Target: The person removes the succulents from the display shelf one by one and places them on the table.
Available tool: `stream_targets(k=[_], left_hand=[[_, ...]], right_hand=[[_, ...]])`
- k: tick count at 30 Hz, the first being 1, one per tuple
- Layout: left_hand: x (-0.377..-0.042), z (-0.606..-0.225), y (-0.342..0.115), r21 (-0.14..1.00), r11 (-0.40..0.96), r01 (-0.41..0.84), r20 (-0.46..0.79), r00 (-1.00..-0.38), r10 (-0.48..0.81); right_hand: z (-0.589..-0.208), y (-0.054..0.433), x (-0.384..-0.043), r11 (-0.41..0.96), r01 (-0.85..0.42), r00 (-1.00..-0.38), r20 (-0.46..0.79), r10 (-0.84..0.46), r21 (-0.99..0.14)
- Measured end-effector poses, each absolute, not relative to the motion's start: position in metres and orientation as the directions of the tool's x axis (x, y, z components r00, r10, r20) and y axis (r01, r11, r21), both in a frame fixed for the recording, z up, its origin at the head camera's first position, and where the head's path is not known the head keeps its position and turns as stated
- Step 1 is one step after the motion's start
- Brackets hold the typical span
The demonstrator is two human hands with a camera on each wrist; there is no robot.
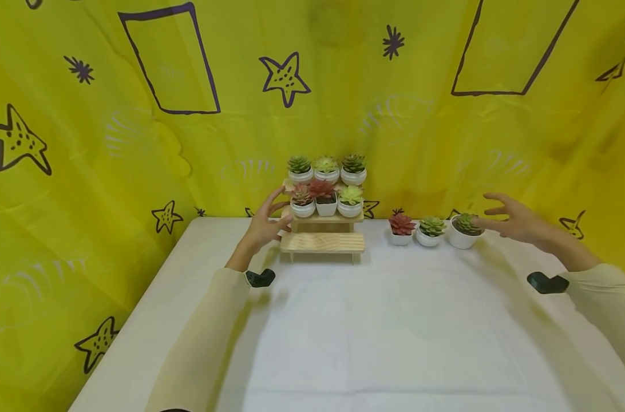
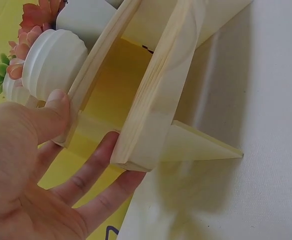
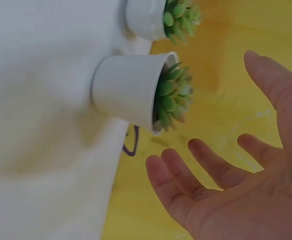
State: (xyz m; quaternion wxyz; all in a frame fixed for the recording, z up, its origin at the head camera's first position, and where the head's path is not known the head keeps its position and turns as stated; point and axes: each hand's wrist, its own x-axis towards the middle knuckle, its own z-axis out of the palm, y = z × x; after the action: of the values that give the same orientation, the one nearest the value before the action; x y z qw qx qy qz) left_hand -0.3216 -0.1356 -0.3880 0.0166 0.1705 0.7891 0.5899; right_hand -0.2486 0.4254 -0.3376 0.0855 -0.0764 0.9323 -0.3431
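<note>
My left hand (image 1: 263,229) is at the left end of a tiered wooden stand (image 1: 323,242), fingers spread. In the left wrist view, its thumb and fingertips overlap the ends of two boards. Several small succulents in white pots fill the upper tiers, among them a reddish one (image 1: 303,201) near this hand; the lowest board is bare. Over at the right, my right hand (image 1: 521,223) hovers with spread, relaxed fingers and nothing in them. Nearest to it stands a green succulent in a plain white pot (image 3: 123,90); the fingertips overlap its leaves in the head view.
Left of that pot, a green succulent (image 1: 430,230) and a red succulent (image 1: 401,229) stand in a row along the back edge. A white table (image 1: 395,332) extends toward me. Behind it hangs a yellow curtain (image 1: 338,103) with stars and outlines.
</note>
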Motion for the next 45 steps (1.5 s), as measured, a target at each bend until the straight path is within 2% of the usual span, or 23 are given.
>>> stream_targets(k=[14,33,45], left_hand=[[-0.322,-0.389,-0.132,0.923,0.275,0.268,0.202,-0.948,0.247],[-0.324,-0.385,-0.135,0.925,0.287,0.249,0.164,-0.943,0.289],[-0.325,-0.385,-0.136,0.927,0.278,0.253,0.163,-0.937,0.309]], right_hand=[[-0.3,0.403,-0.24,0.762,-0.144,-0.978,-0.027,-0.206,-0.631],[-0.292,0.367,-0.251,0.741,-0.215,-0.967,0.033,-0.252,-0.636],[-0.288,0.331,-0.262,0.684,-0.308,-0.948,0.152,-0.279,-0.661]])
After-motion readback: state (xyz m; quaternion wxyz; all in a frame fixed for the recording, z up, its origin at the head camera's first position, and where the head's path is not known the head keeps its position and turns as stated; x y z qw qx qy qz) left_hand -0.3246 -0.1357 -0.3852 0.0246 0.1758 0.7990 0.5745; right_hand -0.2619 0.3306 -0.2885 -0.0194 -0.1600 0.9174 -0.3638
